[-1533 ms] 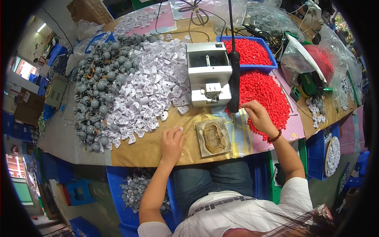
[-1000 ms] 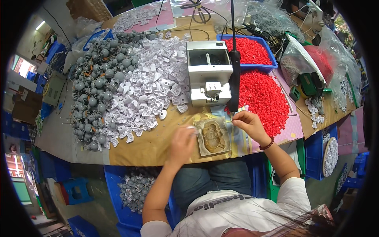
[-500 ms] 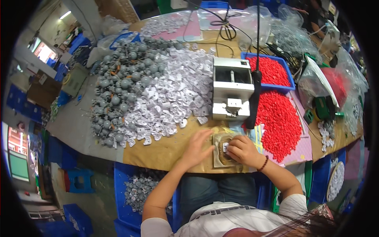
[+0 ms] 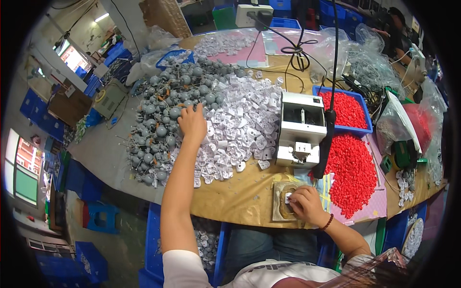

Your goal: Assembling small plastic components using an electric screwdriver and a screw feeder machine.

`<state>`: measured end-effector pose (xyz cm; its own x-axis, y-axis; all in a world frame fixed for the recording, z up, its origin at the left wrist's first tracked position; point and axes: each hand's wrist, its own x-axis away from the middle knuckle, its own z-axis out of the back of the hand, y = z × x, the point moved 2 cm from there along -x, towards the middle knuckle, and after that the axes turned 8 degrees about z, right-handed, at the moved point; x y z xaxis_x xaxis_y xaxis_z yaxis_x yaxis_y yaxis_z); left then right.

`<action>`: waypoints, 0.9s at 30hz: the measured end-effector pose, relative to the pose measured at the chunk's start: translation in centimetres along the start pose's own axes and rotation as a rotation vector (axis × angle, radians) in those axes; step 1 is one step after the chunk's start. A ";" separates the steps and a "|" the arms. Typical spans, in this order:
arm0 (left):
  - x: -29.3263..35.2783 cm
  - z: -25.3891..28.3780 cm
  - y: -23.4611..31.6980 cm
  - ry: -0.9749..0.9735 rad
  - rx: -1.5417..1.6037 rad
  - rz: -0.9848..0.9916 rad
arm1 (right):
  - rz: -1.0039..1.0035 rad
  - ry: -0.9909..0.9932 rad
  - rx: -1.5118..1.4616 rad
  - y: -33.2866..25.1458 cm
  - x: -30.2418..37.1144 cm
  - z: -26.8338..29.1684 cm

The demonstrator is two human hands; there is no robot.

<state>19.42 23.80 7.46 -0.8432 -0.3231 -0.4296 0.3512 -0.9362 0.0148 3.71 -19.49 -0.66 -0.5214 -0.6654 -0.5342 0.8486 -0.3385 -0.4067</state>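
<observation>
My left hand (image 4: 193,126) reaches to the edge of a heap of grey round-headed parts with thin wires (image 4: 161,129). Its fingers are slightly apart, and nothing shows in them. Beside it spreads a heap of small white plastic pieces (image 4: 249,113). Close to the table's front edge, my right hand (image 4: 308,205) has its fingers pinched at a small white piece (image 4: 288,198). That piece is in the hollow of a square block (image 4: 277,211) with a brownish ring-shaped middle. The fingertips partly hide the piece.
A white machine (image 4: 300,129) stands behind the block, with a black cable hanging beside it. Small red parts lie in a pile (image 4: 353,173) and in a blue tray (image 4: 367,117) to the right. Below the table is a blue bin (image 4: 152,240) with grey parts.
My left hand has left the block and moved far and left to the grey heap. My right hand stays at the block. The whole view has shifted.
</observation>
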 end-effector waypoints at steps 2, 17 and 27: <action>-1.3 -0.5 -0.5 -0.093 -0.018 0.066 | -0.056 0.026 -0.069 0.2 0.2 0.1; -3.8 9.5 -7.1 0.289 0.722 0.149 | -0.215 0.176 -0.323 1.4 0.4 3.1; -3.4 14.2 -4.3 0.315 0.816 0.041 | -0.296 0.171 -0.378 1.5 1.8 4.0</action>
<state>15.00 26.91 21.72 -0.6423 -0.4181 -0.6424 -0.1239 -0.7705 0.6253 4.47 -23.87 0.76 -0.7688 -0.4482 -0.4563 0.5868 -0.2106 -0.7819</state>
